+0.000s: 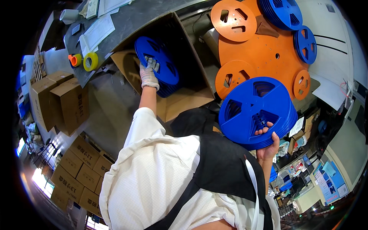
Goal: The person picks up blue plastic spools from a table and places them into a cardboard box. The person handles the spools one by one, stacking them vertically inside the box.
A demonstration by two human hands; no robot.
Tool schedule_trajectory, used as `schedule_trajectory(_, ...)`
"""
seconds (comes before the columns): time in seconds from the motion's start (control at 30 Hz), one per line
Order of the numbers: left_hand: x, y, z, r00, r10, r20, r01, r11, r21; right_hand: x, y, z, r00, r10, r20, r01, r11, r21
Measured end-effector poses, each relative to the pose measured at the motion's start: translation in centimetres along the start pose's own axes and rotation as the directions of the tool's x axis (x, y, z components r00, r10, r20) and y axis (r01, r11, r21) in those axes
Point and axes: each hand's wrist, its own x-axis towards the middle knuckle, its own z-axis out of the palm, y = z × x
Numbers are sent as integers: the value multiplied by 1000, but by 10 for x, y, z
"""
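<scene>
My left hand (150,73), in a pale glove, is inside an open cardboard box (184,100). Its fingers grip the top one of several stacked blue plastic reels (168,68) at the edge and a cut-out. The lower part of that stack is in the box's shadow. On the right, my bare right hand (269,142) holds a thick stack of blue reels (245,100). Its fingers reach through a cut-out of the reels while the thumb stays outside the rim. This stack is tilted in front of an orange round turntable (253,50).
Orange discs (234,20) and more blue reels (305,44) sit around the turntable. Papers (97,32) and yellow tape (91,61) lie on a dark table (128,19). Closed cartons (71,100) stand at left, with stacked cartons (78,168) below them.
</scene>
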Motion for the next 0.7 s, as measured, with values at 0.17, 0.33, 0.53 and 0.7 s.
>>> schedule_trajectory(0.17,15,-23,3,1000,-18,-2,18,1000,-3,-1,-1,1,1000,-4,-5,4,1000,-16)
schedule_trajectory(0.33,20,-45,17,998,-56,13,55,995,79,-1,1,-1,1000,-3,-25,3,1000,-9)
schedule_trajectory(0.53,21,-45,0,994,-67,-87,110,612,783,-5,-3,22,993,-35,-115,21,993,-116)
schedule_trajectory(0.7,-16,-52,-81,984,-125,-126,177,646,742,18,-12,12,991,8,130,-11,1000,25)
